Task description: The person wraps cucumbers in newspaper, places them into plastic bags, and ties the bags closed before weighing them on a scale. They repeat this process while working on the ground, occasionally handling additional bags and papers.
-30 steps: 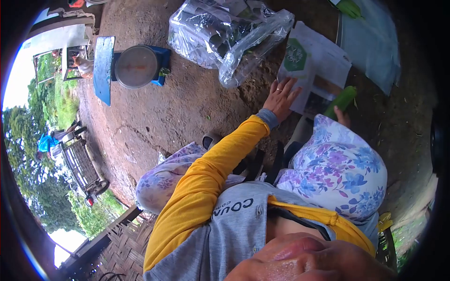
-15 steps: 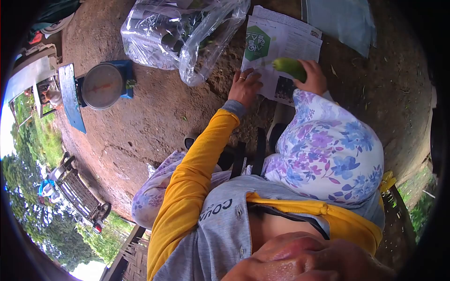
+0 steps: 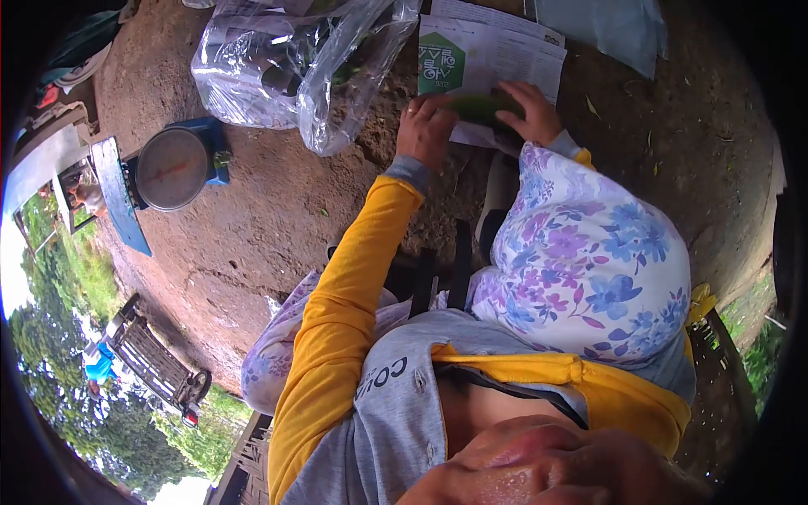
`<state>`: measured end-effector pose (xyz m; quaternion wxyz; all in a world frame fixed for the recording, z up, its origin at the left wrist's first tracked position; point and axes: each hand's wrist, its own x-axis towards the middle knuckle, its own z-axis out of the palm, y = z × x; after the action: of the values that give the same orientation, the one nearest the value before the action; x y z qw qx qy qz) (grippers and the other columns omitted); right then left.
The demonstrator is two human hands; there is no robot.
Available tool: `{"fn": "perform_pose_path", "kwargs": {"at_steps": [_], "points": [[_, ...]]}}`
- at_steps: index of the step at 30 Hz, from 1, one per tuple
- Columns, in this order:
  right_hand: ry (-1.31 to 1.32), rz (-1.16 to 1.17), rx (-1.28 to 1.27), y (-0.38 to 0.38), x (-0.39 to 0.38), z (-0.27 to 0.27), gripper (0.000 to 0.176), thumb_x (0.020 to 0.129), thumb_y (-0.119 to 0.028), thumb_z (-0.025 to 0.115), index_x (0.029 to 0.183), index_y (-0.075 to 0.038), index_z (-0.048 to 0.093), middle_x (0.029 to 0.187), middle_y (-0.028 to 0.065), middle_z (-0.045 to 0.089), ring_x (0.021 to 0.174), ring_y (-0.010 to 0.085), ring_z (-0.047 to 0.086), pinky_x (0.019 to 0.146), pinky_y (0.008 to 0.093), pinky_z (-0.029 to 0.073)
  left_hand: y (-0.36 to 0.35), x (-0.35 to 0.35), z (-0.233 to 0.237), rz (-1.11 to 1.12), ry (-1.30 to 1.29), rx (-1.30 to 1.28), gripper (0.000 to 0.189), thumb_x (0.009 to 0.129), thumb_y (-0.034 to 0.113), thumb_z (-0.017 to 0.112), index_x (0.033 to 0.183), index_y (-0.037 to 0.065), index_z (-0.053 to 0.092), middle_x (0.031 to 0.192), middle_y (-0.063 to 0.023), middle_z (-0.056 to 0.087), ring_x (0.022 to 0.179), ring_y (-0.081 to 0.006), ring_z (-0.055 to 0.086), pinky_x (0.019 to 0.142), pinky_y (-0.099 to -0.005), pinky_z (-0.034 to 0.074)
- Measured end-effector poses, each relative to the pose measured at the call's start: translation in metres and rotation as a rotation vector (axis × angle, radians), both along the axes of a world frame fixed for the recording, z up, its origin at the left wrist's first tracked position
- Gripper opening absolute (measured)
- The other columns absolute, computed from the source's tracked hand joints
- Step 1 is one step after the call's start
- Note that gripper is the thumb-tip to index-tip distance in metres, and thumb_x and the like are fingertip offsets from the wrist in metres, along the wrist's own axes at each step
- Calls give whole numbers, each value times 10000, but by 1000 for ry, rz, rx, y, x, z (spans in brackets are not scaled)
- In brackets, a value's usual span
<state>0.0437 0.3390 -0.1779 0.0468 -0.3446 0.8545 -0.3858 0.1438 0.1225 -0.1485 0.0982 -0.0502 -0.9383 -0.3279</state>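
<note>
A long green vegetable lies crosswise over printed newspaper sheets on the ground. My left hand has its curled fingers on the vegetable's left end. At the opposite end, my right hand holds it between thumb and fingers. Part of the vegetable is hidden under my fingers. Just left of the paper sits a clear plastic bag with dark green items inside.
A blue scale with a round pan stands on the dirt at left, beside a blue board. Clear plastic sheeting lies at top right. My flowered trouser knees frame the near side. A vehicle is outside at lower left.
My left hand has moved off the paper onto the vegetable's left end. The vegetable has shifted left and now lies level, with my right hand still on it. The whole view has shifted slightly.
</note>
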Motion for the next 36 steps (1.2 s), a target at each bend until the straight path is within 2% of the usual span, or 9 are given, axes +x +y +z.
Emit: {"fn": "perform_pose_path", "kwargs": {"at_steps": [4, 9, 15, 18, 21, 24, 27, 33, 36], "points": [[-97, 63, -137, -15, 42, 70, 163, 691, -175, 660, 817, -78, 627, 838, 76, 588, 845, 278, 559, 734, 382, 450, 5, -41, -15, 75, -87, 97, 122, 728, 125, 581, 848, 116, 596, 790, -110, 600, 748, -341, 563, 663, -428, 452], [213, 11, 248, -36, 50, 28, 423, 589, -112, 698, 991, -112, 565, 1088, 55, 509, 1024, 253, 478, 842, 399, 385, 1, -74, -23, 160, -255, 107, 183, 707, 127, 614, 874, 55, 586, 853, -171, 604, 809, -341, 586, 684, -386, 476], [226, 15, 246, -34, -7, 3, 516, 582, -125, 697, 1067, -175, 527, 1123, 40, 470, 1053, 250, 448, 844, 403, 369, 4, -59, -5, 490, 214, -5, 327, 729, 166, 625, 1020, 38, 546, 946, -131, 597, 863, -315, 575, 768, -373, 451], [178, 20, 276, -38, -27, 7, 532, 602, -137, 698, 1101, -159, 515, 1100, 64, 508, 1037, 269, 477, 841, 395, 386, 8, -28, -54, 683, -303, 746, 363, 782, 228, 602, 1078, 40, 505, 1016, -93, 561, 937, -261, 536, 839, -371, 412], [-9, 19, 92, -38, -27, 11, 531, 637, -127, 693, 1130, -79, 500, 1090, 113, 528, 1011, 318, 496, 861, 357, 402, 33, -32, -21, 697, -584, 1621, 337, 819, 268, 569, 1060, 43, 501, 1012, -86, 547, 955, -225, 526, 837, -366, 417], [-490, 47, -174, -47, -2, 19, 492, 654, -168, 671, 1111, -59, 521, 1012, 150, 566, 1008, 286, 521, 832, 355, 417, 40, -51, -21, 521, -427, 1929, 356, 819, 269, 566, 1065, 25, 487, 982, -99, 554, 909, -243, 553, 788, -382, 453], [-716, -23, -229, -46, 10, 31, 446, 692, -190, 650, 1087, -21, 532, 1021, 175, 565, 1043, 284, 510, 863, 350, 401, 35, -55, -9, 610, -517, 1792, 332, 795, 232, 591, 1040, 28, 499, 905, -100, 568, 781, -238, 585, 689, -355, 496], [-19, -163, -363, -39, 26, 58, 693, 678, -288, 678, 1236, -2, 383, 1249, 193, 409, 1150, 309, 409, 936, 382, 335, 48, -79, 41, 505, -280, 1279, 362, 682, 149, 651, 993, 25, 514, 821, -49, 579, 720, -169, 560, 663, -301, 454], [-426, -103, -583, -31, 18, 60, 780, 675, -335, 684, 1278, -3, 316, 1300, 188, 331, 1192, 280, 361, 951, 386, 313, 47, -91, 57, 486, -247, 1446, 342, 676, 133, 642, 968, 18, 506, 813, -50, 573, 722, -168, 558, 678, -295, 453]]}}
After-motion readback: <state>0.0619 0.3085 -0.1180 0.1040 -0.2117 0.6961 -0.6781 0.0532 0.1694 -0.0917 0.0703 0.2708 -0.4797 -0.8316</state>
